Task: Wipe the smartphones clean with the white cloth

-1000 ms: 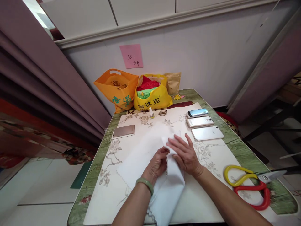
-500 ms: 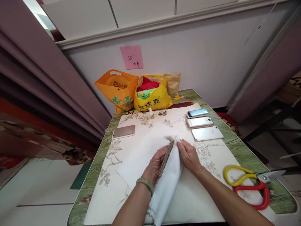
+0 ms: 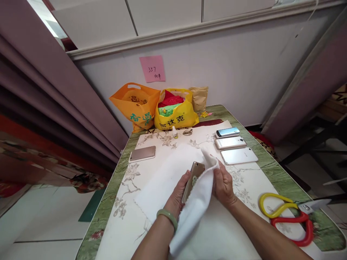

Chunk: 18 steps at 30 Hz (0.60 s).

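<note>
A gold smartphone (image 3: 195,173) is tilted up above the table, its back with a small round sticker facing me. My left hand (image 3: 180,189), with a green bangle on the wrist, is closed around the phone's left edge. A white cloth (image 3: 199,206) hangs over the phone's right side and lower part. My right hand (image 3: 224,182) grips the cloth's upper right edge, just right of the phone; some of its fingers are behind the cloth. More white fabric (image 3: 165,184) lies flat on the table beneath and left of the hands.
Several other phones lie around: one (image 3: 142,153) at left, a white one (image 3: 239,156) among those at right. Scissors (image 3: 291,216) rest at the right edge. A small bottle (image 3: 175,133), an orange bag (image 3: 141,108) and a yellow bag (image 3: 176,117) stand at the back.
The phone has turned from edge-on so that its back shows. My right hand has moved slightly right and down, drawing the cloth's edge away from the phone's top.
</note>
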### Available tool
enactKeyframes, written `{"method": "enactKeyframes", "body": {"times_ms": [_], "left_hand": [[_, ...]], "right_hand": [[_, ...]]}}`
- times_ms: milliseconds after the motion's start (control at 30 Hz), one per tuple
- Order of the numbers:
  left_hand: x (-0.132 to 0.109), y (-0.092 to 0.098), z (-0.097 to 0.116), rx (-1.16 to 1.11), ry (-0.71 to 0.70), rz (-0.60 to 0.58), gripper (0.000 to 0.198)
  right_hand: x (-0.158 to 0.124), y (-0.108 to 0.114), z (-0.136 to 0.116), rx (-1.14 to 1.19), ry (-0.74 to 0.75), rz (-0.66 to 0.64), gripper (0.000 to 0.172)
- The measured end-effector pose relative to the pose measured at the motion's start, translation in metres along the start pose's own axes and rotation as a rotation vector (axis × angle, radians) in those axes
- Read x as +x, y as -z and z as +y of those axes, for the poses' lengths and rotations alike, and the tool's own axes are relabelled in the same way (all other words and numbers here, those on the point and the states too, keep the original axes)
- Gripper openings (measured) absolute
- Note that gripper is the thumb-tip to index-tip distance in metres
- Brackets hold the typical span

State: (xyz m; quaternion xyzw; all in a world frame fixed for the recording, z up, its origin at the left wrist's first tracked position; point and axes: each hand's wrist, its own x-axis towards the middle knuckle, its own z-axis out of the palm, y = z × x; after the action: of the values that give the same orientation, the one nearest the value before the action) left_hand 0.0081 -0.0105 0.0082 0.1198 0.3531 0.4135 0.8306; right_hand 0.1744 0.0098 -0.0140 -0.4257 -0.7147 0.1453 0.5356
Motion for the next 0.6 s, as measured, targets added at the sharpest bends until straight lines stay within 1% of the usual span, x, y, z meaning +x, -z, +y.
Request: {"method": "enactKeyframes", "body": {"times_ms": [33, 100, 133, 167, 200, 300, 367, 500, 600], "left_hand": [[0.001, 0.0, -0.001, 0.022, -0.06, -0.004, 0.048], [0.002, -0.001, -0.003, 0.047, -0.172, -0.024, 0.036], [0.003, -0.001, -0.004, 0.051, -0.202, -0.03, 0.033], [0.003, -0.002, -0.004, 0.051, -0.207, -0.029, 0.031], [0.003, -0.002, -0.004, 0.048, -0.195, -0.022, 0.031], [0.003, -0.002, -0.002, -0.004, -0.114, -0.008, 0.036], [0.003, -0.004, 0.001, -0.075, -0.101, 0.002, 0.041], [0.006, -0.005, 0.008, -0.218, -0.223, -0.007, 0.055], [0.01, -0.002, 0.01, -0.277, -0.253, -0.006, 0.054]], "right_hand": [[0.002, 0.001, -0.004, 0.035, 0.002, -0.021, 0.046], [0.007, 0.002, -0.011, 0.085, 0.05, -0.127, 0.045], [0.009, 0.001, -0.012, 0.086, 0.079, -0.182, 0.044], [0.01, 0.001, -0.012, 0.078, 0.087, -0.207, 0.044], [0.01, 0.0, -0.011, 0.062, 0.07, -0.205, 0.043], [0.009, -0.004, -0.004, -0.015, -0.023, -0.144, 0.038], [0.006, -0.007, 0.001, -0.087, -0.061, -0.118, 0.034], [0.002, -0.01, 0.005, -0.157, -0.093, -0.091, 0.031], [0.001, -0.006, 0.002, -0.123, -0.068, -0.029, 0.032]]}}
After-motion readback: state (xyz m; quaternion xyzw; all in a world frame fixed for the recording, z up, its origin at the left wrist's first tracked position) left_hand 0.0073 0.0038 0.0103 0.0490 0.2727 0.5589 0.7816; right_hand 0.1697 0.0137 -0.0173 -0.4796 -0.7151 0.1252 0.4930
